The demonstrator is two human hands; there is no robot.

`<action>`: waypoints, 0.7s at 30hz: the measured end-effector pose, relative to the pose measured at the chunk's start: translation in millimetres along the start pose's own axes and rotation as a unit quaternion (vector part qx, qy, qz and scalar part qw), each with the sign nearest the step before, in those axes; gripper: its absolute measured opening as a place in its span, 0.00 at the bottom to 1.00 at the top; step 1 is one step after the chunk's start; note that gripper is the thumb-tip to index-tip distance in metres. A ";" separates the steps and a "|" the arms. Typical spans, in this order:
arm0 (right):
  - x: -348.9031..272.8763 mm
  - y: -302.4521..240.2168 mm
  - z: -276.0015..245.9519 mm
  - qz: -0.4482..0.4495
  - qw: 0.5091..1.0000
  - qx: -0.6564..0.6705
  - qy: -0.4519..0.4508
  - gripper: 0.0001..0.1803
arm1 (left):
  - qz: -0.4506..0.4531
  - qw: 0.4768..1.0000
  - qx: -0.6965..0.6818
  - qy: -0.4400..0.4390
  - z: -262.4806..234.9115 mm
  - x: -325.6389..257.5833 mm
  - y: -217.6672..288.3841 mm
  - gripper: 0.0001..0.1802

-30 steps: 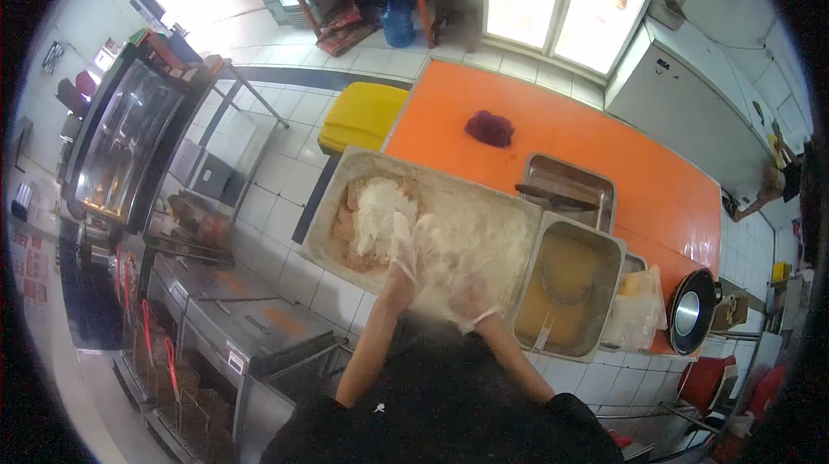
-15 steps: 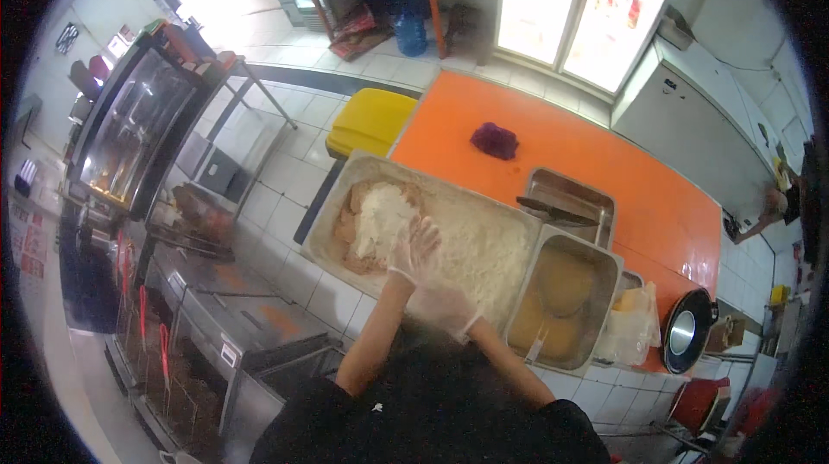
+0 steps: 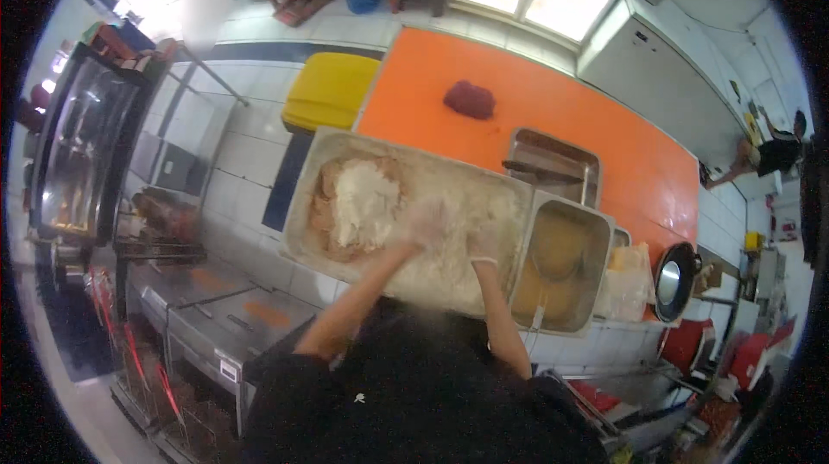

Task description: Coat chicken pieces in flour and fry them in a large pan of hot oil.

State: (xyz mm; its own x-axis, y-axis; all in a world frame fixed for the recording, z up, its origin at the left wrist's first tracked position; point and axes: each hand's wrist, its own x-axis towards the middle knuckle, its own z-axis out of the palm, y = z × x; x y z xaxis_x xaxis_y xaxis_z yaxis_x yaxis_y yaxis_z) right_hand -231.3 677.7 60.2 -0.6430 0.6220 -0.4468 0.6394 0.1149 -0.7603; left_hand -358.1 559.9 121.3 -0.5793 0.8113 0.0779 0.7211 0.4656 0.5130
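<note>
A long metal tray [image 3: 298,235] lies in front of me, filled with pale flour [image 3: 458,287]. At its left end a brownish, lumpy mass that looks like coated meat [image 3: 321,209] has a heap of white flour [image 3: 363,192] over it. Over the middle of the tray is my left hand [image 3: 423,224], in a clear glove and smeared by motion. My right hand [image 3: 485,244], also gloved, is at the flour farther right. Its fingers are blurred, and I make out nothing held in either hand.
Right of the tray stands a metal pan of yellowish liquid [image 3: 580,296] with a strainer [image 3: 555,257] in it. Behind are a smaller metal tray [image 3: 570,157] and a purple cloth [image 3: 469,100] on the orange table [image 3: 414,75]. A yellow bin [image 3: 332,88] stands at the far left.
My hands were close together over the tray's middle; now they are apart, the right one farther right and farther from me. The view has shifted, and a person shows more fully at the far right.
</note>
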 end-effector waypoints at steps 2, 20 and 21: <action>-0.4 -0.6 1.8 -0.157 0.894 -0.399 0.128 0.28 | 0.031 0.949 -0.306 -0.062 -26.8 43.9 -3.3 0.12; -84.6 0.1 60.7 0.027 0.995 -0.074 -0.053 0.24 | 0.105 0.914 0.072 -0.384 54.3 -65.2 -36.0 0.12; -76.1 -9.6 67.9 0.013 0.996 -0.037 -0.079 0.23 | 0.100 0.907 0.036 -0.408 46.4 -61.6 -44.4 0.12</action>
State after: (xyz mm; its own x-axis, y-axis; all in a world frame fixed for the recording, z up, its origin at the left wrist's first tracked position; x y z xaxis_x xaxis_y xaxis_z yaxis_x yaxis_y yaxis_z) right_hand -217.1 576.7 69.5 -0.6801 0.4962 -0.5397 0.6826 0.1599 -0.7131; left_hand -336.8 505.6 54.0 0.0179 0.8593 -0.5112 0.8208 0.2793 0.4983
